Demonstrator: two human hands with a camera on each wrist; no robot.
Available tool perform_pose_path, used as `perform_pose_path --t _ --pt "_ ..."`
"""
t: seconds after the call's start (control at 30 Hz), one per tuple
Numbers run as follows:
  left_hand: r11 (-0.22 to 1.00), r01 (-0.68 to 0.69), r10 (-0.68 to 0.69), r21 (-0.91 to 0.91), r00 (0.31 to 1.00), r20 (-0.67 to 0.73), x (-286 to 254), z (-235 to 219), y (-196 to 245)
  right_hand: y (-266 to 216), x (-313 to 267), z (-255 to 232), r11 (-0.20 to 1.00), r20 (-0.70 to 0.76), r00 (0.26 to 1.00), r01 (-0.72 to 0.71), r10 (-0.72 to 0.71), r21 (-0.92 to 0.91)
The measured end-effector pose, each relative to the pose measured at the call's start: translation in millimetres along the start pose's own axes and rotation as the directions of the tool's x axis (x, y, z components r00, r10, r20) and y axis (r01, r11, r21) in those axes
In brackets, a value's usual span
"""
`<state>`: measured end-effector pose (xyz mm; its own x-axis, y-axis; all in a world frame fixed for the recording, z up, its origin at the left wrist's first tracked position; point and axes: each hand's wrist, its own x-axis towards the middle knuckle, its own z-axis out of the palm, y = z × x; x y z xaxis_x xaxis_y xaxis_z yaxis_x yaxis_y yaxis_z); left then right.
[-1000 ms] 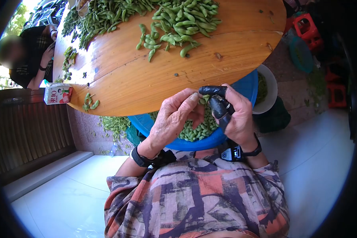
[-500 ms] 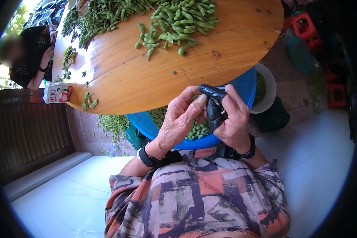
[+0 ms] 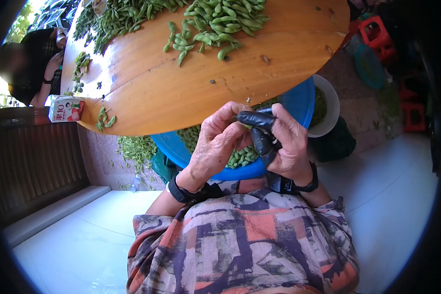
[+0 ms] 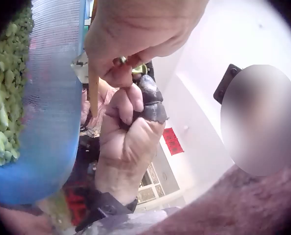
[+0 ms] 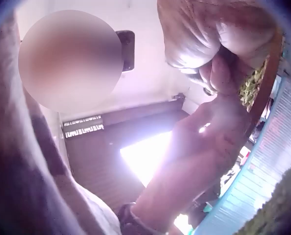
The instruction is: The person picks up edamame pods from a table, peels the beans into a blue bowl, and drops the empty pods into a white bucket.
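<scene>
Since a moment ago, our hands have drawn closer together and a little nearer our body, above the tub. We see the big wooden table point(image 3: 191, 93) across the far side, with heaped pods point(image 3: 215, 19) at its far edge. Under its near edge sits the blue tub point(image 3: 299, 105), filled with shelled beans point(image 3: 240, 157). Our left hand point(image 3: 215, 142) curls its fingers round a small green pod point(image 3: 250, 126), pinching it. Our right hand point(image 3: 284, 144), its thumb and forefinger in black covers, pinches the same pod from the right. A white bowl point(image 3: 330, 105) stands right of the tub.
</scene>
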<state>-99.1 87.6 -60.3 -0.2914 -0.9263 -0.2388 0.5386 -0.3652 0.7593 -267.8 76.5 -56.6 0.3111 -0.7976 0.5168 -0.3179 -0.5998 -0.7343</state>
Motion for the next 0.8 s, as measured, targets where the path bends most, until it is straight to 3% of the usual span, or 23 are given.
perform_pose_path --t 0.17,0.2,0.23,0.3,0.33,0.37,0.43,0.47,0.5,0.53,0.57,0.63,0.7,0.73,0.8 --pt "0.997 0.063 -0.059 -0.045 0.996 0.071 -7.5 -7.6 -6.8 1.5 -5.2 0.3 1.0 -0.02 1.0 -0.021 0.02 -0.013" --pt "0.997 0.079 -0.077 -0.018 0.99 0.116 -8.5 -8.8 -6.1 -2.2 -3.4 -4.0 0.985 0.0 0.99 -0.14 0.141 0.096" --pt "0.997 0.077 -0.074 -0.018 0.99 0.117 -10.4 -9.8 -5.8 -4.9 -9.7 -8.4 0.899 0.023 0.93 -0.36 0.366 0.25" --pt "0.898 -0.107 0.048 0.426 0.988 0.147 -16.8 -12.7 -4.2 9.9 -26.3 -24.3 0.848 0.025 0.909 -0.398 0.417 0.349" --pt "0.743 -0.116 0.068 0.659 0.993 0.098 -21.0 -19.7 -4.3 13.3 -31.1 -32.0 0.841 -0.047 0.9 -0.384 0.433 0.382" --pt "0.74 -0.12 0.074 0.661 0.992 0.097 -24.0 -24.5 -0.3 15.8 -35.1 -41.5 0.833 -0.119 0.885 -0.367 0.45 0.414" --pt "0.402 -0.343 0.092 0.849 0.938 0.335 -27.8 -33.8 9.9 27.5 -41.4 -73.6 0.917 -0.309 0.867 -0.34 0.391 0.206" --pt "0.433 -0.319 0.111 0.843 0.947 0.302 -29.7 -34.3 18.2 39.9 -45.2 -95.6 0.891 -0.394 0.856 -0.423 0.333 -0.166" --pt "0.451 -0.268 0.11 0.851 0.963 0.245 -32.2 -36.1 27.4 45.3 -42.4 -108.5 0.721 -0.455 0.856 -0.476 0.247 -0.504" --pt "0.482 -0.233 0.133 0.845 0.972 0.192 -32.8 -35.7 37.1 47.9 -42.3 -111.5 0.728 -0.452 0.86 -0.466 0.238 -0.503" --pt "0.512 -0.2 0.154 0.835 0.978 0.14 -31.4 -37.9 45.3 49.5 -41.0 -110.8 0.703 -0.442 0.867 -0.462 0.23 -0.541" --pt "0.462 -0.209 0.167 0.862 0.975 0.148 -30.1 -36.6 52.8 43.7 -39.3 -106.6 0.678 -0.431 0.874 -0.458 0.224 -0.576" --pt "0.358 -0.262 0.183 0.896 0.961 0.208 -28.3 -32.8 54.5 29.0 -41.2 -85.0 0.797 -0.059 0.911 -0.388 0.409 -0.463" --pt "0.355 -0.266 0.175 0.896 0.96 0.216 -26.0 -32.1 55.5 27.2 -41.6 -72.2 0.867 0.026 0.932 -0.324 0.36 -0.378" --pt "0.284 -0.268 0.293 0.92 0.939 0.183 -21.8 -34.6 55.8 24.5 -43.6 -43.7 0.945 0.16 0.953 -0.214 0.257 -0.246"
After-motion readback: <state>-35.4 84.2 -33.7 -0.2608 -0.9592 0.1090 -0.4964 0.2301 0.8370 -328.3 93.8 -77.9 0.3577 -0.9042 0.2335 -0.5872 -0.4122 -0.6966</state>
